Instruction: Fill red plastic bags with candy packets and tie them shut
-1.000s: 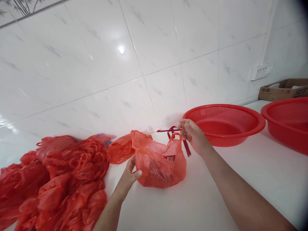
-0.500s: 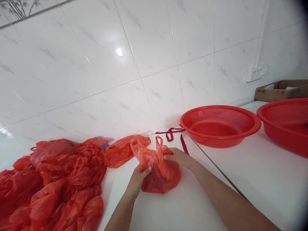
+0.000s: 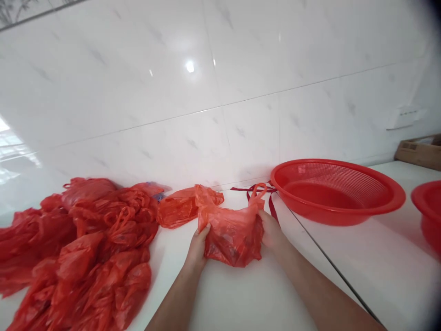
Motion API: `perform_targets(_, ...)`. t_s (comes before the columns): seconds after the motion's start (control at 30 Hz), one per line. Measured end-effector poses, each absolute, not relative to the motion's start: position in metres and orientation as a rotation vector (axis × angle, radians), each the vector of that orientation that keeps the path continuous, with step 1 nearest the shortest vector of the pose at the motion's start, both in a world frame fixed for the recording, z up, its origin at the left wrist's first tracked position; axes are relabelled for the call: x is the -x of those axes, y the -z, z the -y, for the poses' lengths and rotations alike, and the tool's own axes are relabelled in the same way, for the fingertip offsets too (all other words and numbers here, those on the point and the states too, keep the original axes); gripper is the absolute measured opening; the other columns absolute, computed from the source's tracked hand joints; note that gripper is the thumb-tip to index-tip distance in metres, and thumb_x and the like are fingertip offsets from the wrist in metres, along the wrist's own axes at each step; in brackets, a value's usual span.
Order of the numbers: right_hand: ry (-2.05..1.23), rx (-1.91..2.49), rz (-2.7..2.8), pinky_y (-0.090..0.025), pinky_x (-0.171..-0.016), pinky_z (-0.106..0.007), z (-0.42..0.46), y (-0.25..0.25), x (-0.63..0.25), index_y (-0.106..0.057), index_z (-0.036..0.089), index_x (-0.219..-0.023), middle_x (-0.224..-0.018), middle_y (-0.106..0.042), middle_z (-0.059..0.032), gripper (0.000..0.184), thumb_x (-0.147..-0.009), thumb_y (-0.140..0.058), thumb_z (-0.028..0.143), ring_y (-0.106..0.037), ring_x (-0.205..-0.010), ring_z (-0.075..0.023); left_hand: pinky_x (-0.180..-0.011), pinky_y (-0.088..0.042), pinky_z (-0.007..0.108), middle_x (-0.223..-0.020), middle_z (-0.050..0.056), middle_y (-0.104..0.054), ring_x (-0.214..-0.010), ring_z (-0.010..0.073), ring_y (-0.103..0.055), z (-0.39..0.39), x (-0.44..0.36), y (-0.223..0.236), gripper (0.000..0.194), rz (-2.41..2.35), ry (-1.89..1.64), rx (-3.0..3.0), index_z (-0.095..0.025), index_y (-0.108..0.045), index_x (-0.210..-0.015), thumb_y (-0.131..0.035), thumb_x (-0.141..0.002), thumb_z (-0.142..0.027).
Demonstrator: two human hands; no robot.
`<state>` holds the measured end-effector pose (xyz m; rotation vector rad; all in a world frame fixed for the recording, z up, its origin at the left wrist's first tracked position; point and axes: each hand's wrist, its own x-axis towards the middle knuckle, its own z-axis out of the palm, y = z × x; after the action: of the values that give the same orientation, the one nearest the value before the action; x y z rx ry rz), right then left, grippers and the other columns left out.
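1. Both hands, two in view, grip one red plastic carrier bag (image 3: 234,236): the left hand (image 3: 198,243) pinches its left side, thumb in front; the right hand (image 3: 270,229) holds its right side, with most fingers hidden behind the plastic.
2. That bag is at the middle of the white tabletop (image 3: 237,303), mouth up, its two handles rising loosely. Its contents show only as dark blurs, and whether its base touches the surface is hard to tell.
3. One orange-red bag (image 3: 177,209) lies just behind and to the left, partly covered by the held one.
4. Further left spreads one heap of red bags (image 3: 103,253), too tangled to count; a bluish bit at its back edge is unclear.
5. Two red plastic colanders are on the right: one whole (image 3: 337,219), one cut off by the frame edge (image 3: 429,197).
6. One dark red ribbon (image 3: 273,209) runs behind the right hand, partly hidden.
7. One cardboard box (image 3: 418,154), cropped, and one blurred wall socket (image 3: 406,116) stand at far right.
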<state>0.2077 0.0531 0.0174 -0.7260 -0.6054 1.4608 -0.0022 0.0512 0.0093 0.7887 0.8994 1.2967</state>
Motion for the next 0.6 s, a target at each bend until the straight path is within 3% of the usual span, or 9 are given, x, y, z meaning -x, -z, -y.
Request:
perform_targets(0.1, -1.439, 0.702, 0.837, -0.052, -0.070, -0.036, -0.047, -0.019, -0.210, -0.061, 0.023, -0.099, -0.090, -0.070, -0.0070, 0.044, -0.075, -0.054, 0.060, -0.064, -0.087, -0.0246, -0.077, -0.053, 0.034, -0.097, 0.010, -0.070, -0.087, 0.0236, -0.067, -0.052, 0.000, -0.003, 0.033, -0.868, -1.338, -0.782, -0.015, -0.061, -0.099, -0.069, -0.073, -0.033)
perform_targets(0.2, -1.432, 0.731, 1.065, -0.051, -0.076, -0.037, -0.043, -0.022, -0.205, -0.057, 0.026, -0.113, -0.100, -0.068, -0.0067, 0.055, -0.068, -0.067, 0.056, -0.063, -0.093, -0.0254, -0.077, -0.052, 0.034, -0.092, 0.009, -0.071, -0.084, 0.0236, -0.067, -0.053, -0.001, -0.001, 0.032, -0.840, -1.414, -0.752, -0.015, -0.062, -0.097, -0.070, -0.070, -0.031)
perform_targets(0.33, -1.439, 1.014, 0.995, -0.052, -0.074, -0.038, -0.049, -0.013, -0.192, -0.064, 0.022, -0.097, -0.089, -0.071, -0.0049, 0.038, -0.064, -0.075, 0.037, -0.066, -0.082, -0.0250, -0.078, -0.052, 0.036, -0.090, 0.008, -0.071, -0.081, 0.0233, -0.067, -0.054, 0.003, 0.000, 0.029, -0.772, -1.419, -0.681, -0.016, -0.064, -0.095, -0.069, -0.070, -0.028)
perform_targets(0.47, -1.568, 1.002, 0.732, -0.055, -0.070, -0.041, -0.067, 0.000, -0.189, -0.064, 0.022, -0.093, -0.088, -0.071, -0.0051, 0.032, -0.066, -0.072, 0.036, -0.067, -0.079, -0.0264, -0.081, -0.051, 0.037, -0.095, 0.011, -0.070, -0.085, 0.0248, -0.067, -0.056, 0.014, 0.003, 0.031, -0.628, -1.354, -0.623, -0.014, -0.064, -0.097, -0.070, -0.071, -0.029)
perform_targets(0.6, -1.527, 0.912, 0.716, -0.055, -0.074, -0.042, -0.084, 0.003, -0.192, -0.063, 0.024, -0.092, -0.097, -0.070, -0.0043, 0.026, -0.070, -0.066, 0.039, -0.066, -0.091, -0.0264, -0.083, -0.051, 0.038, -0.097, 0.012, -0.070, -0.087, 0.0252, -0.067, -0.057, 0.022, 0.005, 0.034, -0.552, -1.292, -0.633, -0.013, -0.063, -0.100, -0.072, -0.068, -0.021)
